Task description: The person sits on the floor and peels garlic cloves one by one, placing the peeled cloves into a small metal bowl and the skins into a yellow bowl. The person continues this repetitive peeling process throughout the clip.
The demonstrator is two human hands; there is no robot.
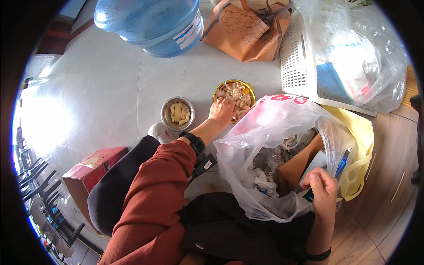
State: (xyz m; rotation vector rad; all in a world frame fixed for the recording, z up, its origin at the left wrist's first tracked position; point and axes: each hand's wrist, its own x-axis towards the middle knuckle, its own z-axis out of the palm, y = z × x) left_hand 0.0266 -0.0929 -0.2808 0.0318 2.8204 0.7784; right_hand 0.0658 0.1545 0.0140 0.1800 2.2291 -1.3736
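Observation:
My left hand (pixel 222 112) reaches into a yellow-rimmed bowl (pixel 253 96) filled with unpeeled garlic cloves (pixel 237 91). The fingertips are down among the cloves, so whether they grip one is hidden. Left of this bowl, a small stainless steel bowl (pixel 163 114) holds peeled garlic cloves (pixel 180 112). My right hand (pixel 320 185) is over the near right edge of an open plastic bag (pixel 238 159), its fingers curled. A dark object shows by its fingertips, but I cannot tell if it is held. Inside the bag are crumpled tissue (pixel 265 182) and brown cardboard (pixel 298 162).
A blue water jug (pixel 155 26) and an orange tote bag (pixel 245 33) stand at the back. To the right is a white perforated basket (pixel 294 63) with plastic bags. A yellow bag (pixel 359 132) surrounds the plastic bag's right side. A red cardboard box (pixel 96 165) sits left.

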